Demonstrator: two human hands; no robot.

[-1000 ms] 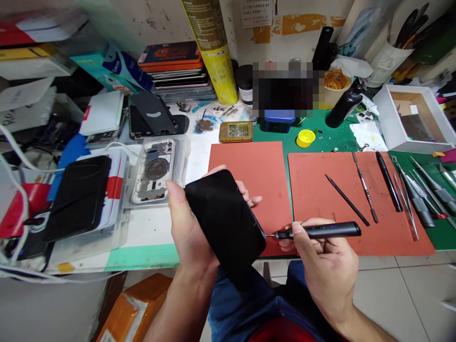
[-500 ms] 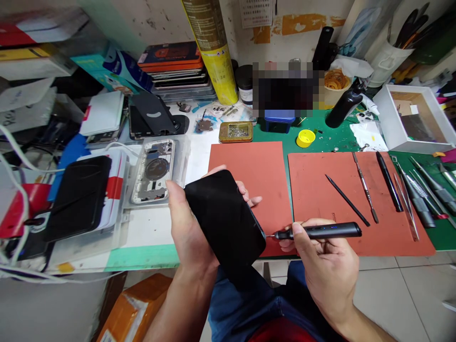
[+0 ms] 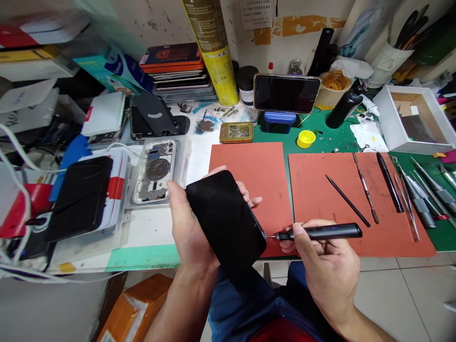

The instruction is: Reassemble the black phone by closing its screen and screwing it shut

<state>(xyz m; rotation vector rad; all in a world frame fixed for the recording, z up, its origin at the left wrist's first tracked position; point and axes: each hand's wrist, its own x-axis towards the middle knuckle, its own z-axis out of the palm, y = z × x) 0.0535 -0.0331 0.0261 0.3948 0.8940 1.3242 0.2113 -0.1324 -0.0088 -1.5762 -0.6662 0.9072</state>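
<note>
A black smartphone lies tilted in my left hand, its dark screen facing up. My left thumb runs along one long edge, and the fingers come round from beneath on the far side. My right hand grips a black pen-shaped electric screwdriver with small blue lights. Its thin bit points left and meets the phone's bottom edge; the exact spot it touches is too small to make out. Below the phone are my legs in blue trousers.
Red mats cover the green bench. Rightward lie a black spudger, a metal pick and tweezers. Behind stand a screw tin, yellow cap and propped phone. An opened phone housing lies left.
Both hands, the phone and the screwdriver hold nearly the same positions. The view shifts very slightly. The propped phone at the back, blurred out before, now shows clearly.
</note>
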